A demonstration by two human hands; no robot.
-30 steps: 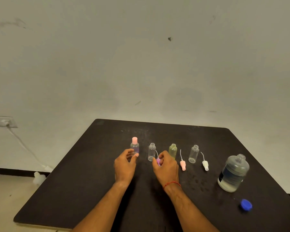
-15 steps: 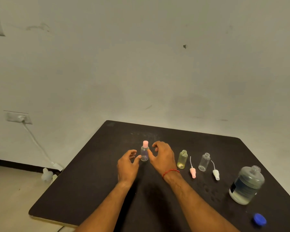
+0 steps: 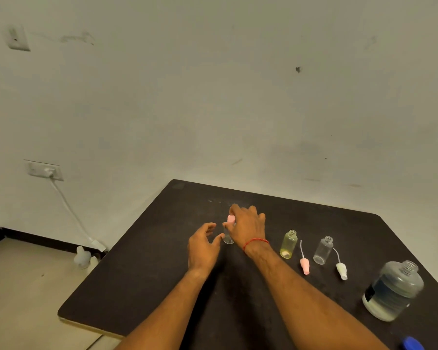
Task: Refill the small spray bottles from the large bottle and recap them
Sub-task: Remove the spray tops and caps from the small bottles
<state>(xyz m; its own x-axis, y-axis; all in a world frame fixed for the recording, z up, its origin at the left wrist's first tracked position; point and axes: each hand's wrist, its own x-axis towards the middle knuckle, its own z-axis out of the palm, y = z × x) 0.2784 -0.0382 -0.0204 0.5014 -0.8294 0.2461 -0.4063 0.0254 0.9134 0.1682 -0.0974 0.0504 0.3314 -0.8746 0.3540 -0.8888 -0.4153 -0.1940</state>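
A small clear spray bottle [image 3: 228, 238] with a pink cap [image 3: 230, 219] stands on the black table [image 3: 142, 279]. My right hand [image 3: 248, 227] reaches over it, fingers pinching the pink cap. My left hand [image 3: 202, 246] hovers just left of the bottle with fingers loosely curled, its thumb close to the bottle's base. To the right stand an uncapped yellow bottle [image 3: 288, 245] and an uncapped clear bottle [image 3: 323, 250]. A pink spray head [image 3: 304, 266] and a white spray head [image 3: 341, 271] lie beside them. The large open bottle [image 3: 392, 291] stands at the far right, with its blue cap [image 3: 412, 346] near the front edge.
The table's left edge runs diagonally, with bare floor beyond it. White plastic containers [image 3: 82, 257] sit on the floor by the wall. A white cable [image 3: 68, 210] hangs from a wall socket [image 3: 44, 170].
My right hand has moved left from the purple spray head and now pinches the pink cap. The second clear bottle is now hidden behind it. The camera has swung left.
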